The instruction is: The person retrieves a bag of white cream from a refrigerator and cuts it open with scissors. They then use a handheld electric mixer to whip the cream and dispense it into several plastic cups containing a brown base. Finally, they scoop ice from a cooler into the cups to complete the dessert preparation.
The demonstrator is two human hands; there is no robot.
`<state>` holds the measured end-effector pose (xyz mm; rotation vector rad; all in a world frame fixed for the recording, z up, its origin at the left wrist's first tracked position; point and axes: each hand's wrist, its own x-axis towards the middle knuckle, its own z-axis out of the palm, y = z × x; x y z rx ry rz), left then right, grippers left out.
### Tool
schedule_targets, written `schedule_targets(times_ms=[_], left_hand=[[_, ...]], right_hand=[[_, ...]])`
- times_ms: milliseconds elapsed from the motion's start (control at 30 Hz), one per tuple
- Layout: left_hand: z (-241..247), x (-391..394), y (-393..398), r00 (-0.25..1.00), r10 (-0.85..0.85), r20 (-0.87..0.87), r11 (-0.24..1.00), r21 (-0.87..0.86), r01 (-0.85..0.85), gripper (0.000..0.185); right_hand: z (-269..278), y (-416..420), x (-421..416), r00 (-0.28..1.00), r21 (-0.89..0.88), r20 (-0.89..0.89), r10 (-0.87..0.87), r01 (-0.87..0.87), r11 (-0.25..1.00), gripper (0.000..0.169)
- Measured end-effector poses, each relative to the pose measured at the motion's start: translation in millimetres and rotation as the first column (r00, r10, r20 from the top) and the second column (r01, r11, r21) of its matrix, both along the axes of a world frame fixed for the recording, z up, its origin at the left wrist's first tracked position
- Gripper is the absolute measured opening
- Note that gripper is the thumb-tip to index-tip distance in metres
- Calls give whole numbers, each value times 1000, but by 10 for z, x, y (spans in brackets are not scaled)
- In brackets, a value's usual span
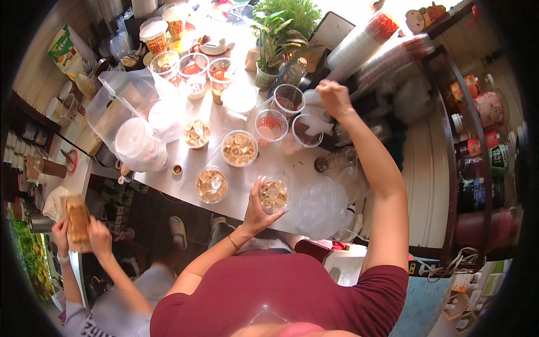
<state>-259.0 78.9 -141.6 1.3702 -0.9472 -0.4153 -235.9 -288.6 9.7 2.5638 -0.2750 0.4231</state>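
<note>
My left hand (253, 210) is wrapped around a clear plastic cup of iced brown drink (273, 194) near the counter's front edge. To its left stand more iced drinks: one cup (211, 184), another (239, 148) behind it, and a third (198, 133) farther back. My right hand (335, 100) is raised at the back right with curled fingers, just below a long stack of clear plastic cups (358, 44). What it may hold is hidden. Close to it are several emptier printed cups, including one cup (307, 130) and another (271, 126).
A plastic bag with lidded cups (139, 141) stands at the left. A crumpled clear bag (323, 206) lies front right. At the back are a potted plant (273, 46) and a corked glass bottle (294, 72). Another person's hands (99, 238) hold a brown-and-tan item (78, 221) far left.
</note>
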Motion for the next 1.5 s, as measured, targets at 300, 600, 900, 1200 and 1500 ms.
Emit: schedule_targets(times_ms=[300, 600, 900, 1200, 1500], left_hand=[[194, 171, 560, 878, 153, -454, 988, 51, -146, 47], [288, 225, 303, 824, 177, -538, 959, 284, -21, 23], [342, 242, 252, 840, 223, -495, 948, 312, -68, 15], [280, 248, 245, 717, 262, -646, 954, 287, -90, 19], [300, 274, 257, 728, 214, -652, 958, 285, -26, 21]], right_hand=[[222, 2199, -1074, 698, 967, 195, -689, -256, 14, 7], [-878, 2521, -1315, 670, 942, -158, -725, -118, -315, 19], [-840, 2778, -939, 928, 971, 224, -299, -188, 145, 15], [141, 1321, -961, 762, 766, 542, -355, -274, 582, 10], [-55, -638, -1112, 650, 778, -398, -647, 613, 137, 76]])
